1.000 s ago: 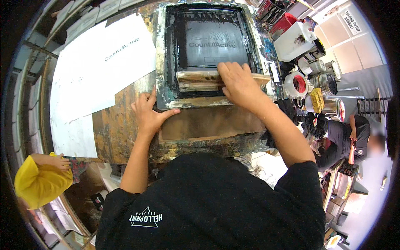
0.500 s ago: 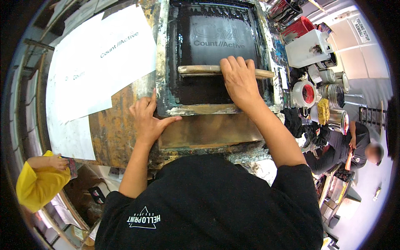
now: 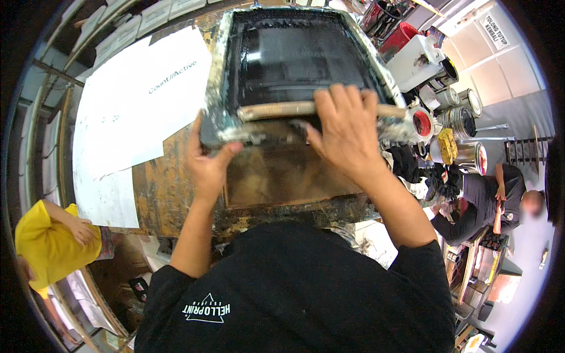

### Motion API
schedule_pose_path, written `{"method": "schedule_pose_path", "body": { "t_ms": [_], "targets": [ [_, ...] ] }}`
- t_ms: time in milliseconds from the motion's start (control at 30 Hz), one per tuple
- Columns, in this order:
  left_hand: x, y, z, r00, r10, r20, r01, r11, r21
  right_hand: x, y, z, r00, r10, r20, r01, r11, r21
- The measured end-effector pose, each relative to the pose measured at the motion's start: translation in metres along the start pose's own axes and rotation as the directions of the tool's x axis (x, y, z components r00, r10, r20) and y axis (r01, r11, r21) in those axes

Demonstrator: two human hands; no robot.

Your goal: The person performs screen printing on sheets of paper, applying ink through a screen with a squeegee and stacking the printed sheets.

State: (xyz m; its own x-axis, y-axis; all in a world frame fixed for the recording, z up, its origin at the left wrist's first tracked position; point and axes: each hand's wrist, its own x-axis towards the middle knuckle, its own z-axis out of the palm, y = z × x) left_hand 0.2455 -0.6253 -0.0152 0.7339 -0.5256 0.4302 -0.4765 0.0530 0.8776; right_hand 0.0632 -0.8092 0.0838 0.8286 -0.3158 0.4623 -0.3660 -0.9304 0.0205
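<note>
Right hand (image 3: 347, 132): wrapped over long wooden squeegee (image 3: 276, 109) | left hand (image 3: 206, 167): thumb spread from fingers, at paint-crusted frame (image 3: 218, 70) | beyond right hand: glossy black screen (image 3: 300, 59) (wet-looking)

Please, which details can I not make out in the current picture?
All in the head view:
Wooden squeegee: part of its handle, behind the right hand.
Screen frame: near edge, blurred.
Left hand: whether fingertips reach beneath the frame, hidden by it.
White sheet: faint marks, too small to read.
</note>
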Motion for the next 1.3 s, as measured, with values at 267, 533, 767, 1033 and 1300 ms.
{"method": "schedule_pose_path", "body": {
  "t_ms": [267,533,767,1033,1300],
  "targets": [
    [0.148,-0.093,0.023,0.956,0.210,-0.205,-0.246,0.954,-0.170,0.116,0.031,-0.072,0.980,-0.022,-0.198,-0.005,0.991,-0.133],
    [0.259,-0.202,0.136,0.881,0.370,0.296,-0.464,0.551,0.693,0.163,0.039,-0.077,0.946,-0.013,-0.325,0.002,0.999,-0.033],
    [0.246,-0.182,0.162,0.927,0.292,0.235,-0.374,0.770,0.517,0.153,0.047,-0.095,0.938,0.011,-0.346,0.063,0.978,0.201],
    [0.150,-0.119,-0.014,0.997,-0.052,-0.061,0.075,0.876,0.477,0.161,0.051,-0.093,0.970,0.205,-0.132,-0.192,0.976,0.104],
    [-0.006,-0.120,-0.255,0.847,-0.024,-0.532,0.402,0.684,0.609,0.133,0.061,-0.070,0.958,-0.024,-0.286,-0.004,0.995,-0.098]
  ]
}}
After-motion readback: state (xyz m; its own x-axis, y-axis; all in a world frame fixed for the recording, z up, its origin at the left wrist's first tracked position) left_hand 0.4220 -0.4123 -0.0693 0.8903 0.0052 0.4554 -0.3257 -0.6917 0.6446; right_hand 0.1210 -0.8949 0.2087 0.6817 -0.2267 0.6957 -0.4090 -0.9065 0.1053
